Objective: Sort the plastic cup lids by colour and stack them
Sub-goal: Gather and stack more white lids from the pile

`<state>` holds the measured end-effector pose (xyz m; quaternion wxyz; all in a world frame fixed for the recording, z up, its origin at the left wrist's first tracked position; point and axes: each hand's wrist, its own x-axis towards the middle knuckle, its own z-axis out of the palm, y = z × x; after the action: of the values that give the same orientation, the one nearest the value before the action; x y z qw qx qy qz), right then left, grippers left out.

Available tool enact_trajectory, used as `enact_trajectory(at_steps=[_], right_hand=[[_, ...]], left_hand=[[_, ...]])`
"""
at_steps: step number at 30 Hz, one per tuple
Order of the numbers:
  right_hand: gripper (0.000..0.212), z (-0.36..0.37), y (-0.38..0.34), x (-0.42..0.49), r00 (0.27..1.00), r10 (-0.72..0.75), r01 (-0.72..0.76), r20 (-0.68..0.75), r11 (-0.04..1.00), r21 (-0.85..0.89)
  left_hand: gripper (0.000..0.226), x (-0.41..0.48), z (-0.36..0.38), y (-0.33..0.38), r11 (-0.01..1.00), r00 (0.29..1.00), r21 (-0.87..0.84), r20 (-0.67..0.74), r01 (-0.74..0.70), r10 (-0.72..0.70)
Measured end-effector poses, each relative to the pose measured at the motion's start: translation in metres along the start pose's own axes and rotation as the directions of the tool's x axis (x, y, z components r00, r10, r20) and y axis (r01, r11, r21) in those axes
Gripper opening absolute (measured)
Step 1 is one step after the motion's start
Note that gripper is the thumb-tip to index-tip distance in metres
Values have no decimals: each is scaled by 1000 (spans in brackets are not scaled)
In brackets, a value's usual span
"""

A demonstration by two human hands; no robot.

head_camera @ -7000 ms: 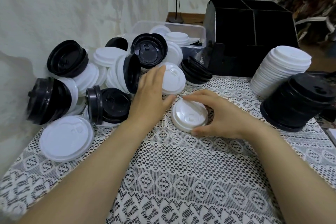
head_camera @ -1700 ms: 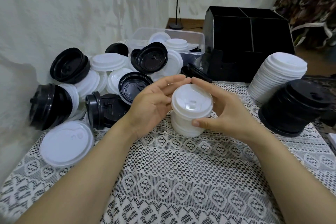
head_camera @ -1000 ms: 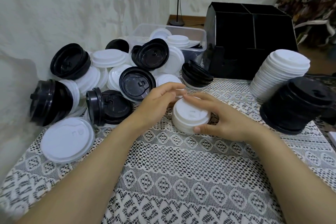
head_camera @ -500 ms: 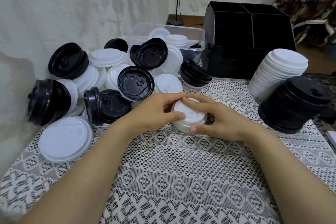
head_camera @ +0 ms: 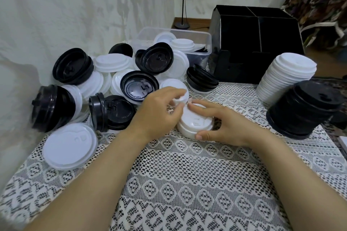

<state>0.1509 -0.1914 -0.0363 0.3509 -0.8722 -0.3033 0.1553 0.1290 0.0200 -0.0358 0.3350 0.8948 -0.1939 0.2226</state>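
A short stack of white lids [head_camera: 195,121] sits on the lace tablecloth [head_camera: 187,184] at the centre. My right hand [head_camera: 225,125] holds it, thumb at its near rim and fingers over its top. Just behind it, my left hand [head_camera: 157,112] pinches the edge of a loose white lid [head_camera: 179,97]. A tall leaning stack of white lids [head_camera: 287,77] and a stack of black lids [head_camera: 306,110] stand at the right. A mixed pile of black and white lids [head_camera: 131,73] fills the back left.
A large white lid [head_camera: 69,148] lies at the front left. A clear plastic tub [head_camera: 204,43] with more lids and a black divided organiser [head_camera: 262,47] stand at the back. A draped white cloth wall [head_camera: 56,15] borders the left side.
My left hand has left the short white stack, moved back a little and taken a loose white lid by its edge. My right hand stays on the stack.
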Motion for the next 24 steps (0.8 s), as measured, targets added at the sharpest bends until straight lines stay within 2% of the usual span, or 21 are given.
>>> enact_trajectory(at_steps=[2, 5, 8, 11, 16, 21, 24], right_hand=[[79, -1, 0, -1, 1000, 3, -3, -4, 1000, 25], [86, -3, 3, -1, 999, 19, -17, -38, 999, 41], [90, -3, 4, 0, 997, 51, -47, -52, 997, 67], [95, -3, 2, 0, 996, 62, -58, -68, 996, 67], [93, -2, 1, -1, 997, 48, -43, -56, 994, 99], [64, -2, 3, -2, 986, 41, -10, -160, 982, 186], [59, -2, 2, -3, 962, 57, 8, -268, 972, 235]], left_hand=[[44, 3, 4, -2, 992, 1000, 126, 15, -18, 16], [60, 7, 4, -7, 955, 981, 281, 135, 98, -140], [67, 9, 4, -11, 900, 960, 415, 172, 131, -220], [67, 9, 6, -11, 903, 941, 386, 192, 189, -279], [69, 8, 6, -13, 925, 956, 288, 80, 248, -281], [60, 11, 5, -12, 929, 955, 232, -3, 288, -295], [55, 11, 4, -10, 942, 955, 157, -67, 297, -290]])
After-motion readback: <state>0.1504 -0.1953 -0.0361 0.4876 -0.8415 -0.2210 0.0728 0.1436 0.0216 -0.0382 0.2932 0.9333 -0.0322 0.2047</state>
